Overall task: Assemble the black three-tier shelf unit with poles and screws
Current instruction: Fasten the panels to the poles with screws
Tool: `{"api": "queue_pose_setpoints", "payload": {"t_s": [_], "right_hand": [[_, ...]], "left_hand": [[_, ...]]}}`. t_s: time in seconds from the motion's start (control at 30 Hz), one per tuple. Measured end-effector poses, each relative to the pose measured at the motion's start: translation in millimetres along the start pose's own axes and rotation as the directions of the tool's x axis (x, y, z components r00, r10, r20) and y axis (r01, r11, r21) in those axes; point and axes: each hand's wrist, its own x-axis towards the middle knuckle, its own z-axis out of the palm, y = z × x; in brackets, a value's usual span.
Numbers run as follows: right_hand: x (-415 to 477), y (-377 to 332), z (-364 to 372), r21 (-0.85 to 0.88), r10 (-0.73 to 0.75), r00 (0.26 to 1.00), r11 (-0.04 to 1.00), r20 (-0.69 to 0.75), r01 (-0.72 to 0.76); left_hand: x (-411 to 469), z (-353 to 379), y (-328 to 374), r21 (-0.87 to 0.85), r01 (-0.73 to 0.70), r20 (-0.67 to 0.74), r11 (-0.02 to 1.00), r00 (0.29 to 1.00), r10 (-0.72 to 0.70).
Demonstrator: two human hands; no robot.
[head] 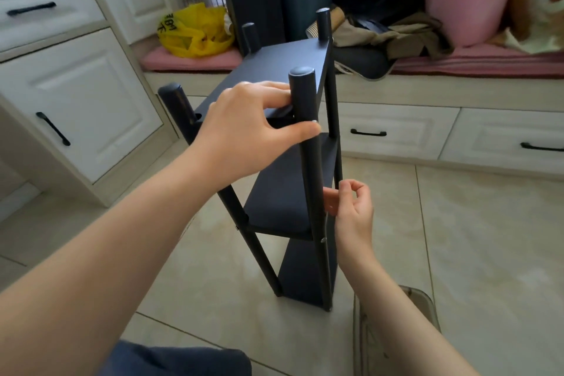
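Left hand [244,131] round upright near pole [305,94] of shelf unit [274,64]

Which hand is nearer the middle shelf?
Right. The right hand is beside the middle shelf, at its right edge by the near-right pole. The left hand is higher, gripping that pole at the top shelf.

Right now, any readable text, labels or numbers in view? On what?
"3B1" plus one unclear character: handwritten in black, turned sideways, on the yellow bag; the reading is uncertain.
No label or print shows on the shelf.
Nothing else in view carries readable text.
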Motion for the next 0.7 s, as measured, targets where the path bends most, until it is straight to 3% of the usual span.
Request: {"api": "queue_pose_setpoints", "payload": {"t_s": [0.37, 0.7], "right_hand": [[13.4, 5.3, 94.7, -0.055, 0.029, 0.965, 0.998, 0.260, -0.015], [26.7, 17.4, 152.9, -0.154, 0.037, 0.928, 0.988, 0.372, 0.023]], "left_hand": [[1.4, -66.9, -88.0, -0.189, 0.157, -0.005, 0.969, 0.987, -0.161], [-20.1, -102.8, -154.6, -0.386, 0.365, -0.096, 0.847, 0.897, -0.431]]}}
